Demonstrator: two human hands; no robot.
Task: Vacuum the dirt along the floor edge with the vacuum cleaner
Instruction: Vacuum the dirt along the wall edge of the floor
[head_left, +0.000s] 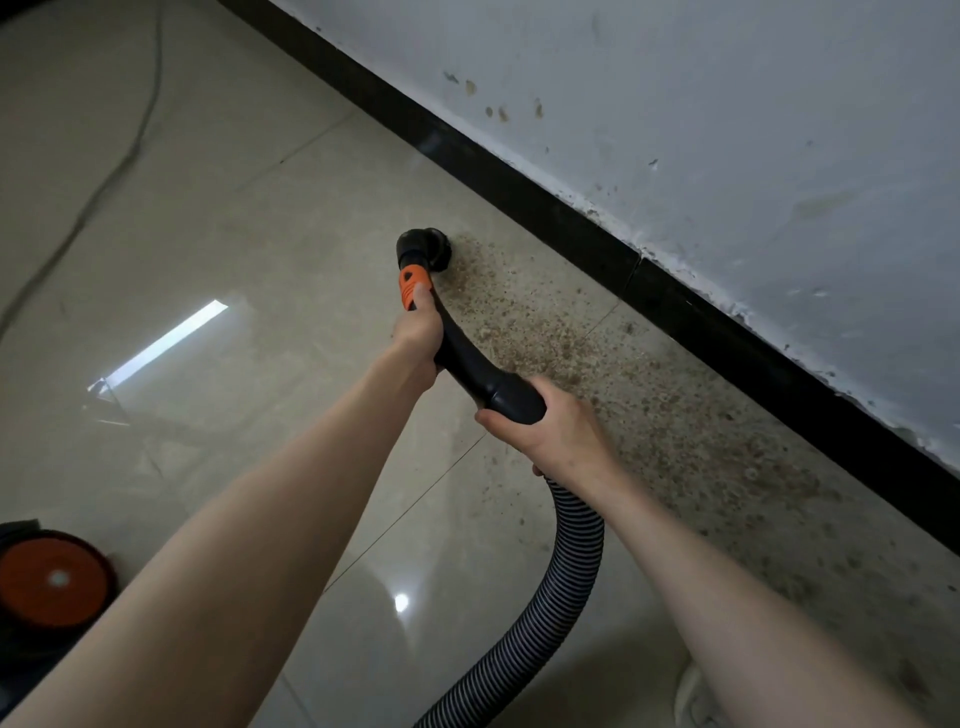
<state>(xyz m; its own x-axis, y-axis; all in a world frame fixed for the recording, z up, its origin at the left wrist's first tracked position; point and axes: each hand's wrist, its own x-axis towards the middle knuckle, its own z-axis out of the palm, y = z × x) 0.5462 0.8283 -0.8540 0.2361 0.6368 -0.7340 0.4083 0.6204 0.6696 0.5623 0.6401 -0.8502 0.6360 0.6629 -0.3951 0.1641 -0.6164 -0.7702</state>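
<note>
While on one wand (467, 358), two hands (415, 332) (556, 436).

- no readable text, labels, brands, numbers or signs anywhere in view

Glossy floor tiles (249, 218); ribbed, seemingly plastic hose (550, 597).
</note>
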